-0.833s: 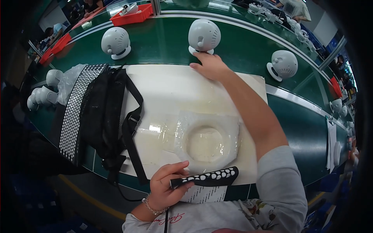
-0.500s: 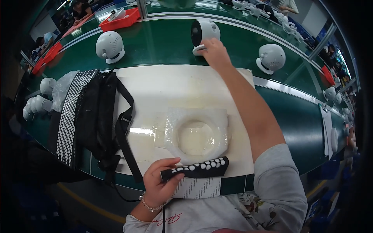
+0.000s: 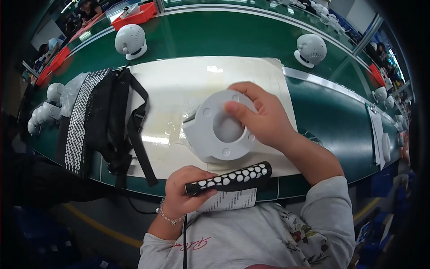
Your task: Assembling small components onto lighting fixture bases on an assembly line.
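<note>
My right hand [image 3: 264,114] grips a white round-bodied device [image 3: 197,134] by its ring-shaped base, thumb over the ring's inner edge. The base faces up, with small round pads on it, and the body is mostly hidden underneath. It is over the bubble-wrap ring on the white board [image 3: 165,85], covering that ring. My left hand [image 3: 186,188] is closed around one end of a black roll with white dots [image 3: 237,177], near the table's front edge. Below the roll lies a white printed sheet [image 3: 233,200], partly hidden.
Similar white devices stand on the green table at back left [image 3: 131,42] and back right [image 3: 310,50]. A black strapped bag-like item [image 3: 114,121] lies left, beside white parts [image 3: 45,114] and clear plastic [image 3: 71,96]. A clipboard [image 3: 377,139] lies far right. People sit farther off.
My right hand has brought the white device from the table's back toward me, over the board, and turned it base up. My left hand still holds the dotted roll.
</note>
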### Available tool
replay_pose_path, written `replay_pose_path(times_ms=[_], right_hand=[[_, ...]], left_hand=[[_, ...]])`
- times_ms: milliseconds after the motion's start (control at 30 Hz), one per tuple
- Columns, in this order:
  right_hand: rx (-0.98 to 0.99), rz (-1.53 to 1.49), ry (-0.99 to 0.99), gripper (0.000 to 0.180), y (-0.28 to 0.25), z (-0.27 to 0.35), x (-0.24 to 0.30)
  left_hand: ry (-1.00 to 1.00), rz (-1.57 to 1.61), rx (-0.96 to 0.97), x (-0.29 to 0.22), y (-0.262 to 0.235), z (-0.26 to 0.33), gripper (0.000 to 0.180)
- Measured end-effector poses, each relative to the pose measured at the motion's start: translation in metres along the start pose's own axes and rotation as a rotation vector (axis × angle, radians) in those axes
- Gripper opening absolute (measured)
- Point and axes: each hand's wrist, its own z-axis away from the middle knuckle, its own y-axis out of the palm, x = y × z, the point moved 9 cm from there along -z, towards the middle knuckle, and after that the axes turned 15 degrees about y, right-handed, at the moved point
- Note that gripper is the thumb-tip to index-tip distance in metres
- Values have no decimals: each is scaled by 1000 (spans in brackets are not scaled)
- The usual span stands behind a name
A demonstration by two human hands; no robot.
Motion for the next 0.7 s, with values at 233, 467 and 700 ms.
replay_pose_path(times_ms=[233, 467, 700], right_hand=[[-179, 361, -389, 44, -26, 54, 20], [57, 477, -432, 56, 8, 95, 2], [112, 32, -188, 39, -4, 89, -19]], left_hand=[[-48, 109, -130, 1, -3, 12, 37], [-161, 263, -374, 12, -9, 22, 31], [-212, 247, -322, 13, -7, 18, 25]])
